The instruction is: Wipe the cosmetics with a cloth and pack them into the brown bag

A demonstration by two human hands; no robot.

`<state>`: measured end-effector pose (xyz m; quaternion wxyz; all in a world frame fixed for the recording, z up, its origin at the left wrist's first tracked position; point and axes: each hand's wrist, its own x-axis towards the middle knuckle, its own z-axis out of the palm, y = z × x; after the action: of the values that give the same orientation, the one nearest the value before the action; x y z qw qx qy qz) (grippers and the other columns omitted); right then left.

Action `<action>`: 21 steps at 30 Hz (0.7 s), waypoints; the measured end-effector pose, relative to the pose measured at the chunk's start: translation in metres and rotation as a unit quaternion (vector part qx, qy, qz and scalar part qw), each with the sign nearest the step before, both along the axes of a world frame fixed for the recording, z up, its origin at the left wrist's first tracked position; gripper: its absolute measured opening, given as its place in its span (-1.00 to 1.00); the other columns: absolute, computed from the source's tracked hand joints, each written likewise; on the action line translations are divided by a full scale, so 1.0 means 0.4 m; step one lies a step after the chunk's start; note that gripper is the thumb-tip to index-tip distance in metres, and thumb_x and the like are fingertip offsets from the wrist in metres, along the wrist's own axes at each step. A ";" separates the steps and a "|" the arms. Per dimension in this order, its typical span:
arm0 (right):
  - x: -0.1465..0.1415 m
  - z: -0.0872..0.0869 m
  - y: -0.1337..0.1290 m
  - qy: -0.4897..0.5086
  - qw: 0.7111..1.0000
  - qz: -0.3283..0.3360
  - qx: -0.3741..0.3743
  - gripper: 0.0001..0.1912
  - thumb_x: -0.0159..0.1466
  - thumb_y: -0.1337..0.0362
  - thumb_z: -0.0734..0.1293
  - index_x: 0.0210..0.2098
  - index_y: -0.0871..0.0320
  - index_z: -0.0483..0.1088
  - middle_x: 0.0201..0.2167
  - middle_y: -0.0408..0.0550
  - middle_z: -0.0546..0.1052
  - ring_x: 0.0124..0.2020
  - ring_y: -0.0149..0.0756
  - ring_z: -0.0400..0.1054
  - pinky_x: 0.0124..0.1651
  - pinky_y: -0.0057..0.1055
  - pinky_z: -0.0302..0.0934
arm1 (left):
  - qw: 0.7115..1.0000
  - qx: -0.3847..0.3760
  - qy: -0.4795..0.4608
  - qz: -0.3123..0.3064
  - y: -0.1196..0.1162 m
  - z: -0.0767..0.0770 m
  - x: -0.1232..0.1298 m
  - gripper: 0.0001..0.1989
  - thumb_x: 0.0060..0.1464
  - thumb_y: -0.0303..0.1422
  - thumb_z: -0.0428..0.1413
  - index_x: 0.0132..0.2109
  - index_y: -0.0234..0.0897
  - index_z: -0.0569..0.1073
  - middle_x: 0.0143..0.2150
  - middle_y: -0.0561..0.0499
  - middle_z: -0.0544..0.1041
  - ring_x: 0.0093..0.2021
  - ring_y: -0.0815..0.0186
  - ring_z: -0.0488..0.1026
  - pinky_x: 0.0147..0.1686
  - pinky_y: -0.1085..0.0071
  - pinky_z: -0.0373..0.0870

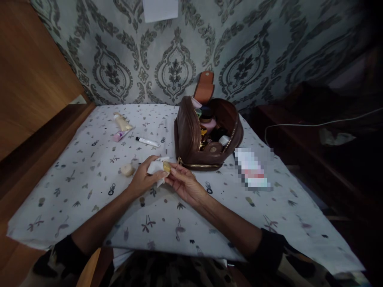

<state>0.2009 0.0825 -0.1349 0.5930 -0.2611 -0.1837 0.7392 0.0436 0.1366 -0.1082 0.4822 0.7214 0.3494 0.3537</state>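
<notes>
My left hand (144, 174) is closed on a crumpled white tissue (154, 167). Between the fingertips of my right hand (189, 185) is a small yellowish container (166, 167), and the tissue presses against its left side. Its exact kind is too small to make out. Just left of my left hand sits a small round cream-coloured jar or lid (127, 170). Behind my hands a brown zip-up cosmetic bag (189, 137) stands unzipped, with several small bottles and jars inside.
A white pen-like stick (149, 142) with a black end lies left of the bag. Farther left are a beige tube (121, 121) and a purple-ended tube (120, 135). A pixelated phone-like object (251, 169) lies on the right of the patterned cloth (239, 223). Wallpaper rises behind.
</notes>
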 end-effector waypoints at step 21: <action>-0.003 0.006 -0.007 -0.066 0.998 -0.005 -0.011 -0.56 -0.07 0.18 0.61 -0.22 0.08 0.51 -0.30 -0.20 0.58 -0.31 -0.45 0.42 -0.23 -0.51 0.33 | 0.998 0.062 0.011 0.016 -0.010 -0.006 -0.003 -0.66 0.07 -0.15 0.17 -0.12 -0.31 0.43 -0.30 0.02 0.48 -0.33 0.32 0.38 -0.32 0.45 0.30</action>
<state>0.1996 0.0797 -0.1323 0.5802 -0.3164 -0.2129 0.7196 0.0424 0.1326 -0.1105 0.4267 0.7480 0.3438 0.3744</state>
